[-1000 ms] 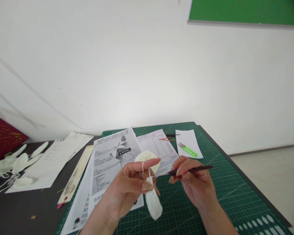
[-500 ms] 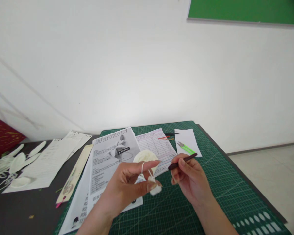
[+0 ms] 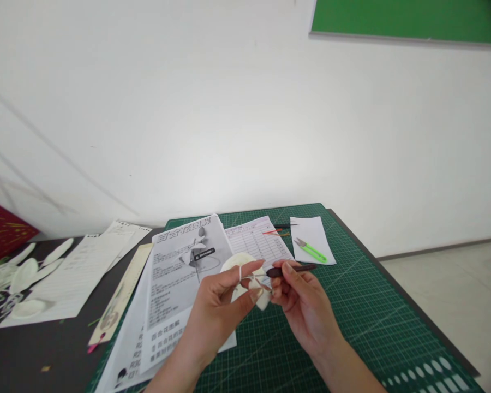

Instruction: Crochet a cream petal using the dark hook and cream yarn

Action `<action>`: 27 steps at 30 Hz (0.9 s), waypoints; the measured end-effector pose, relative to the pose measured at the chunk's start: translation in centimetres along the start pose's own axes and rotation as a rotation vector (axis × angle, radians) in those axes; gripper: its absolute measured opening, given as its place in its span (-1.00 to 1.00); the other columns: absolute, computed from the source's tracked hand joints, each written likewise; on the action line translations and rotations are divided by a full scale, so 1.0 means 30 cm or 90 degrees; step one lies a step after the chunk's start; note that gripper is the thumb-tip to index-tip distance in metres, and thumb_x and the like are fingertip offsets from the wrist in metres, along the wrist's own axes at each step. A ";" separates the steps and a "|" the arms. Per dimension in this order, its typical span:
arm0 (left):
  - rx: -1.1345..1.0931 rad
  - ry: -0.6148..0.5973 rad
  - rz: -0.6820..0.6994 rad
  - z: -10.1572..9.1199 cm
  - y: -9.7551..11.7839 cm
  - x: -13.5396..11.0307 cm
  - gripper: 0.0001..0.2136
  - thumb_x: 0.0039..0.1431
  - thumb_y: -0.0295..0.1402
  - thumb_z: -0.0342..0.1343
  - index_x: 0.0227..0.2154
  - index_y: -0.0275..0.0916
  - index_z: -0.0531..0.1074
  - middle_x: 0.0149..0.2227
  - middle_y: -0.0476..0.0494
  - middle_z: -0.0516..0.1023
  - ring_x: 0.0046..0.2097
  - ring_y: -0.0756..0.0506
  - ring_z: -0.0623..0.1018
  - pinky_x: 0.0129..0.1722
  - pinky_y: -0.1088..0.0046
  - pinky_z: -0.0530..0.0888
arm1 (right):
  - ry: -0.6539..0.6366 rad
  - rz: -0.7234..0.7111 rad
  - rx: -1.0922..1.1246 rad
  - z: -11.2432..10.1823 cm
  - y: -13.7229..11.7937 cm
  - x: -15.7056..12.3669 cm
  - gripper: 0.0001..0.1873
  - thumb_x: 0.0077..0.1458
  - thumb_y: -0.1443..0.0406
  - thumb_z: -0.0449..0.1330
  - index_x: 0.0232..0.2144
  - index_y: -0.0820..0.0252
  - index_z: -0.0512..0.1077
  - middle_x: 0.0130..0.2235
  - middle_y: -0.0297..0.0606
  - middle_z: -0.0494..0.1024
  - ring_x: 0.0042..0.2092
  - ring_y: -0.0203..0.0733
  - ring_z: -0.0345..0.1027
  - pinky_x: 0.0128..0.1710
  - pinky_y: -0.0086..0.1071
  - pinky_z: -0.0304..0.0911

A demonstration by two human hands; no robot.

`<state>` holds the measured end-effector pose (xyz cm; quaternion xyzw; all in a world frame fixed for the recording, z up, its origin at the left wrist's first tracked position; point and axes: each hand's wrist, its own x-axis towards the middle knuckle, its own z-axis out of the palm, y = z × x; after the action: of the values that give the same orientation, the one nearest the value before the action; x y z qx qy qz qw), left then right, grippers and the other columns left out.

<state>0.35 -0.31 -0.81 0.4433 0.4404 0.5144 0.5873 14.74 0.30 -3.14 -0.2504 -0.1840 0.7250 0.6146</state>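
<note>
My left hand (image 3: 219, 308) pinches a small white crochet piece (image 3: 263, 301) between thumb and fingers, and white yarn loops round its raised index finger. In my right hand (image 3: 306, 305) is a crochet hook (image 3: 275, 272) with a dark brown handle, held like a pen. Its thin metal shaft points left, reaching the yarn at my left fingers. Whether the tip sits inside a stitch I cannot tell. Just behind the fingers lies a cream yarn ball (image 3: 238, 260), partly covered by my left hand.
Printed sheets (image 3: 175, 273) lie on a green cutting mat (image 3: 360, 305). Green thread snips (image 3: 313, 251) rest on a white paper (image 3: 309, 224) at the back. To the left are a ruler (image 3: 123, 292), handwritten pages (image 3: 82, 267) and white crocheted petals (image 3: 24, 273) with loose yarn.
My right hand has moved left, bringing the hook from apart to the yarn and crochet piece at my left hand. The crochet piece has risen slightly.
</note>
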 end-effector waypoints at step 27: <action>-0.057 0.082 -0.005 0.009 -0.005 0.006 -0.56 -0.22 -0.48 0.38 -0.17 -0.05 0.59 -0.49 0.01 0.60 -0.38 0.01 0.54 -0.25 0.53 0.45 | 0.044 -0.031 -0.032 0.009 0.018 -0.007 -0.75 -0.18 0.25 0.44 -0.42 0.29 0.57 -0.58 -0.27 0.59 -0.59 -0.41 0.43 -0.53 -0.59 0.41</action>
<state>0.65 -0.17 -0.90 0.3808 0.4555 0.5584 0.5793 14.17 0.02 -3.20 -0.2862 -0.1872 0.6960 0.6314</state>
